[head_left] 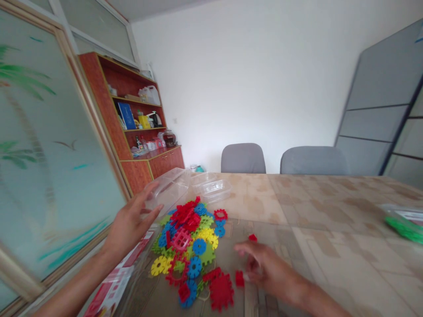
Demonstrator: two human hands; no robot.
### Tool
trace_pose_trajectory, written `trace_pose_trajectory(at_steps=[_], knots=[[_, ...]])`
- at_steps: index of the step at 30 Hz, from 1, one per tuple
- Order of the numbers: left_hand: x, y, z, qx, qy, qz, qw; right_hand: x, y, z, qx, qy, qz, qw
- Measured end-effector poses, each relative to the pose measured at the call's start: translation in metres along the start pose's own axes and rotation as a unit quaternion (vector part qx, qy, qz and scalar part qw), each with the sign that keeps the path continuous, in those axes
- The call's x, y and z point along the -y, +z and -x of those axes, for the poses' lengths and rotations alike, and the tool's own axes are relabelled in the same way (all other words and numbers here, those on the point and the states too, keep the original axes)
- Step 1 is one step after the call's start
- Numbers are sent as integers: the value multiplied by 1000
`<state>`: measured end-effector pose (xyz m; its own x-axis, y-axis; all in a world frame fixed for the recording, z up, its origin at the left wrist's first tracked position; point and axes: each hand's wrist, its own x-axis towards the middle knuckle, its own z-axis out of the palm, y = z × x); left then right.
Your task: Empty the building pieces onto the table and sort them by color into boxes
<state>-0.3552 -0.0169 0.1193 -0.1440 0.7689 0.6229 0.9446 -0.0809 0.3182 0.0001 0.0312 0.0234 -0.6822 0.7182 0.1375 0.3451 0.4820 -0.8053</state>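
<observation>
The left hand [130, 222] is raised off the bench [330, 229] with its fingers spread. Its fingertips are at the side of a clear plastic tub [170, 189], which stands tilted behind the pile; blur hides whether they actually touch it. The right hand [267, 268] lies low on the bench with its fingers loosely curled. A small red piece [239, 278] sits just beside its fingertips, and it cannot be told whether they pinch anything. The heap of toothed plastic pieces [190, 240], in red, blue, yellow and green, lies between the two hands, close to the bench's left edge. That edge is the likeliest trouble: a sweep of the open left hand or its forearm could push pieces off it, past the red-and-white carton [115, 281] that juts over the side. The tub looks light and smooth, so a flat-handed touch could tip it or send it sliding into the shallow clear tray [214, 189] next to it. The pieces' teeth interlock, so lifting one may drag its neighbours along and scatter them. Another stray red piece [253, 237] lies apart from the heap and could be overlooked.
</observation>
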Motion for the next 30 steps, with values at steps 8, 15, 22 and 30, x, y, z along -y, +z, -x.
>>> trace_pose_trajectory(at_steps=[8,15,22,30], knots=[[5,-5,-16,-37,-113,129,984,-38,-20,-9,-123,50,142,981],[-1,20,-48,3,-232,369,900,-28,-3,-12,-83,-13,28,996],[-6,61,-85,56,-284,432,854,-68,-17,-12,-97,19,-76,992],[-10,101,-117,47,-330,433,837,-58,-16,-12,-100,26,-71,992]])
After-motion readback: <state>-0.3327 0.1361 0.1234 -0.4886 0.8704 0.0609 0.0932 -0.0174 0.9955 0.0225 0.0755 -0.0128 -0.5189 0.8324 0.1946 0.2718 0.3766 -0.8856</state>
